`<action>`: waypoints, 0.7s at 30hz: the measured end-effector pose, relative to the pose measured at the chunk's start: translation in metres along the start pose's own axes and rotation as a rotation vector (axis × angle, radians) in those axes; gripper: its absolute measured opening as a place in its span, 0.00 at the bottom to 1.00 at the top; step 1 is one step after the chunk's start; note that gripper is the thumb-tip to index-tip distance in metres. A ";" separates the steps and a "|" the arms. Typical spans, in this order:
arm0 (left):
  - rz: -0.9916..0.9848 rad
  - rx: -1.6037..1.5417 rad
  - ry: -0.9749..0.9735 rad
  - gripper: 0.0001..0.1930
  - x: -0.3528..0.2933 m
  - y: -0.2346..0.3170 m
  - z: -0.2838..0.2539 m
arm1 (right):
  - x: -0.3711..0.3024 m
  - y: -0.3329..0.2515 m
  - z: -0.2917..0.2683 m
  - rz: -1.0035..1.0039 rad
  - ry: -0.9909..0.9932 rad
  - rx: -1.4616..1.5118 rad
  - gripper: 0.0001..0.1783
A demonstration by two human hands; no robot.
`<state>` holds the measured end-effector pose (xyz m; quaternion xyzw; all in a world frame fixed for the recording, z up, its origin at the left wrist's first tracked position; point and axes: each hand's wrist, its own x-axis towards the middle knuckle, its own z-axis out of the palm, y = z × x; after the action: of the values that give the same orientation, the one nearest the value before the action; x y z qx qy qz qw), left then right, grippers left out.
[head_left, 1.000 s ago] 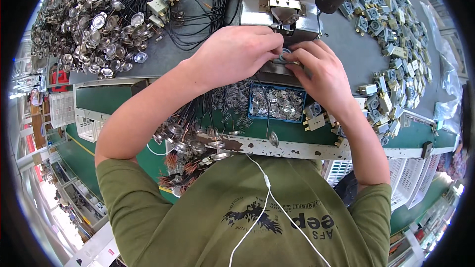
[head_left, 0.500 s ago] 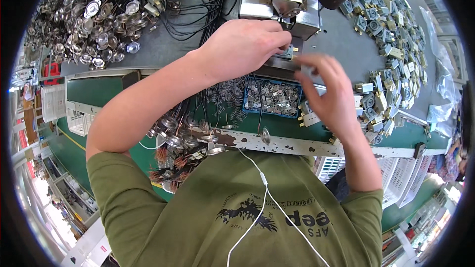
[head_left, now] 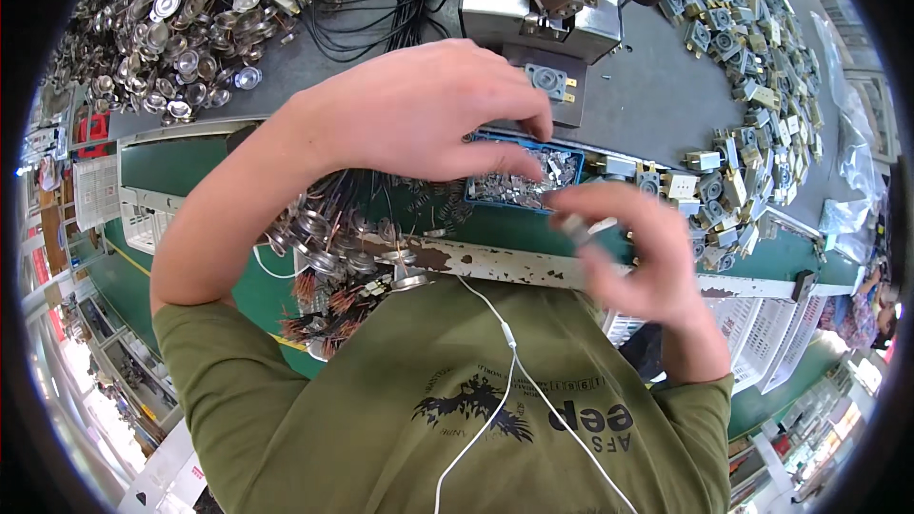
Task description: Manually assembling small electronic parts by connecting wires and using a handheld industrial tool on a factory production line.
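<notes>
Small metal part, tilted, in right-hand fingers

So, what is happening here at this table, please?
A person in a green shirt works at a bench crowded with small parts. The left hand reaches over a blue tray of tiny metal pieces. The right hand pinches a small metal part, blurred, just in front of the tray. A metal fixture stands behind, with round metal caps on the left and square components on the right.
</notes>
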<state>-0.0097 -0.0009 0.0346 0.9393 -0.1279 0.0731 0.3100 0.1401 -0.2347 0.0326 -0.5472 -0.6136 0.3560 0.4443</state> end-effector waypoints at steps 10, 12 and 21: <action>-0.175 0.172 0.097 0.09 0.003 0.002 0.009 | 0.011 0.026 -0.010 0.183 0.370 0.485 0.24; -0.180 0.182 0.097 0.09 0.002 0.003 0.009 | 0.013 0.025 -0.011 0.211 0.368 0.462 0.25; -0.093 0.150 0.171 0.06 0.000 -0.001 -0.013 | 0.023 0.031 -0.017 0.256 0.315 0.623 0.20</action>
<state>-0.0101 0.0072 0.0443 0.9551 -0.0515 0.1477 0.2518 0.1666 -0.2081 0.0139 -0.5062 -0.3261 0.4899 0.6305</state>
